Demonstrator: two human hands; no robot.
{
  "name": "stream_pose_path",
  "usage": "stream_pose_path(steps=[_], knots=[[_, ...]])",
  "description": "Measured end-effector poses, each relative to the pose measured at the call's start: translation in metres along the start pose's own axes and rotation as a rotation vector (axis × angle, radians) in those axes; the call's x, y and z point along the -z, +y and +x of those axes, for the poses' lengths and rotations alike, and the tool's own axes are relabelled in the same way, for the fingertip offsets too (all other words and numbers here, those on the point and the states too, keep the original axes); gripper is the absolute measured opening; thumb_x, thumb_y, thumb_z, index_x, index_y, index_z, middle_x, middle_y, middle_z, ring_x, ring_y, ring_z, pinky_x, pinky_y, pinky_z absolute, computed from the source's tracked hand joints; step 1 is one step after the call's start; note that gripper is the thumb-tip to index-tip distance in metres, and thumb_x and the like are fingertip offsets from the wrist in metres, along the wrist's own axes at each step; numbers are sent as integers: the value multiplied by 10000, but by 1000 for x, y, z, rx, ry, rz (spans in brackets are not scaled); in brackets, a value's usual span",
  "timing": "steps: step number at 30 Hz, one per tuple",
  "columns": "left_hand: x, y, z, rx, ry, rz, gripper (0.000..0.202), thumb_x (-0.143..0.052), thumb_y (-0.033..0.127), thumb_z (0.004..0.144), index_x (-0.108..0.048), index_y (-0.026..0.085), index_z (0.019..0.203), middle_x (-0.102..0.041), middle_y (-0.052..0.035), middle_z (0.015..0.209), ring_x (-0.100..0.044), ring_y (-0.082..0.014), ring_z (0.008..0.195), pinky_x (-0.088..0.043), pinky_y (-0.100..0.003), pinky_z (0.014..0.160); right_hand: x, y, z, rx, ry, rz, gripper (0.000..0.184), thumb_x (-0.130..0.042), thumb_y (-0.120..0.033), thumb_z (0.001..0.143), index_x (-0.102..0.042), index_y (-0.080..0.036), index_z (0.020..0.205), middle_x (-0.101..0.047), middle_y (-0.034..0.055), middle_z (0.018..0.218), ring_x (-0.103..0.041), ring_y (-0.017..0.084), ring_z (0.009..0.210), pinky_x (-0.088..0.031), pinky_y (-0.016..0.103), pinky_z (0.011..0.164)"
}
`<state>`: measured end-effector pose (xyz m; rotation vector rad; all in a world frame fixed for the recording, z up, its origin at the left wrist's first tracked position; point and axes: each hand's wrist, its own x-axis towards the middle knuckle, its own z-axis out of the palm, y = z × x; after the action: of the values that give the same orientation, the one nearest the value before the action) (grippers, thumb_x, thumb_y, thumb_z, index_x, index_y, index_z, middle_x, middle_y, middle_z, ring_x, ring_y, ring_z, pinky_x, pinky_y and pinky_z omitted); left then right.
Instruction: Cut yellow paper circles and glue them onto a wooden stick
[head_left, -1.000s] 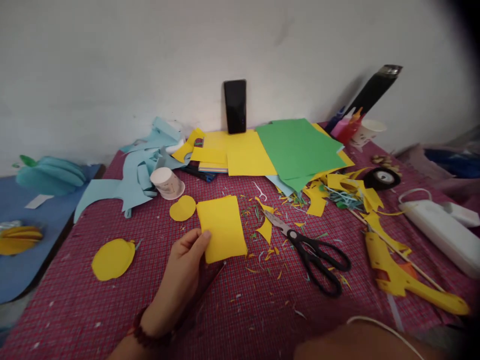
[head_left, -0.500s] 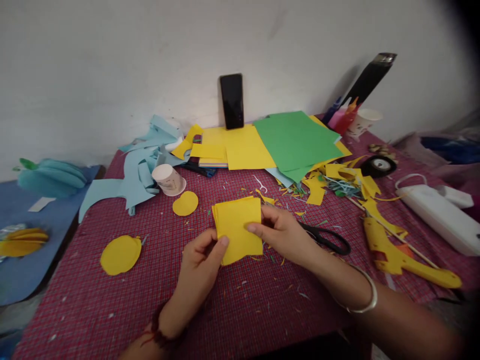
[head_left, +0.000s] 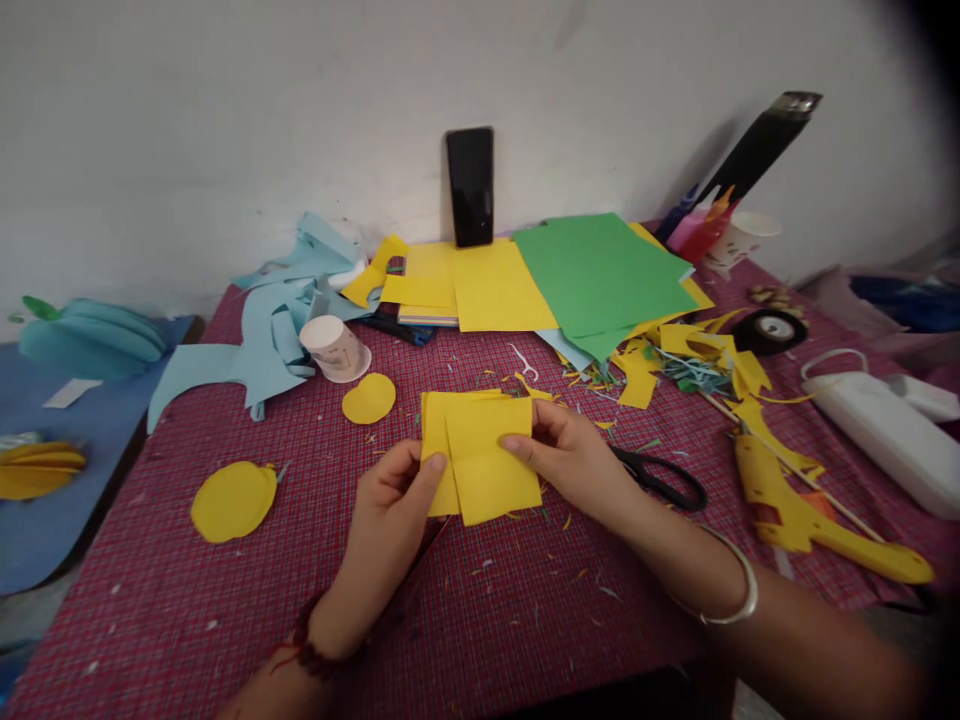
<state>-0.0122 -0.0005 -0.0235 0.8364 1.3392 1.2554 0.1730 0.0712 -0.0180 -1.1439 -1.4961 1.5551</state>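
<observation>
Both my hands hold a small stack of yellow paper rectangles (head_left: 480, 455) just above the red checked cloth (head_left: 225, 620). My left hand (head_left: 386, 500) pinches the stack's left edge with thumb and fingers. My right hand (head_left: 570, 455) pinches the right side, and the top sheet is slid a little to the right of the ones beneath. Black scissors (head_left: 664, 480) lie partly hidden behind my right hand. A small yellow paper circle (head_left: 369, 398) and a larger yellow circle (head_left: 234, 500) rest on the cloth to the left.
A paper cup (head_left: 334, 348) lies tipped beside light blue paper scraps (head_left: 247, 350). Yellow sheets (head_left: 495, 285) and green sheets (head_left: 600, 275) lie at the back, with a black phone (head_left: 470, 186) against the wall. A yellow glue gun (head_left: 810, 510) and a white case (head_left: 877, 430) are at the right.
My right hand came in and took the right side of the yellow paper, covering the scissors. The sheets have since fanned apart, the top one shifting right.
</observation>
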Motion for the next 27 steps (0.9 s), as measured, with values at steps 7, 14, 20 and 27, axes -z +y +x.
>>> stream_pose_path(steps=[7,14,20,27], knots=[[-1,-3,0,9,19,12,225,-609,388,829,-619,177,752,-577,25,641,-508,-92,540,-416,-196,489,0,-4,-3,-13,13,37,234,-614,-367,762,-616,-173,893,-688,73,880,-633,195,754,-525,342,658],[-7,1,8,-6,38,-10,216,-672,351,781,-667,184,918,-695,-23,840,-634,-157,694,-528,-287,649,1,0,-3,6,27,52,239,-593,-377,804,-642,-175,923,-701,87,912,-663,219,780,-550,374,688],[2,6,34,-166,95,127,235,-610,347,822,-636,195,1000,-692,-51,970,-650,-176,807,-532,-320,728,5,-5,1,-41,55,285,291,-629,-350,789,-621,-195,1035,-718,75,965,-689,208,800,-563,361,718],[-4,28,9,-343,166,365,238,-586,334,844,-636,214,1043,-642,-34,893,-576,-142,754,-473,-266,700,2,-8,-8,11,-39,257,243,-627,-342,795,-640,-208,998,-714,43,904,-669,189,811,-551,335,700]])
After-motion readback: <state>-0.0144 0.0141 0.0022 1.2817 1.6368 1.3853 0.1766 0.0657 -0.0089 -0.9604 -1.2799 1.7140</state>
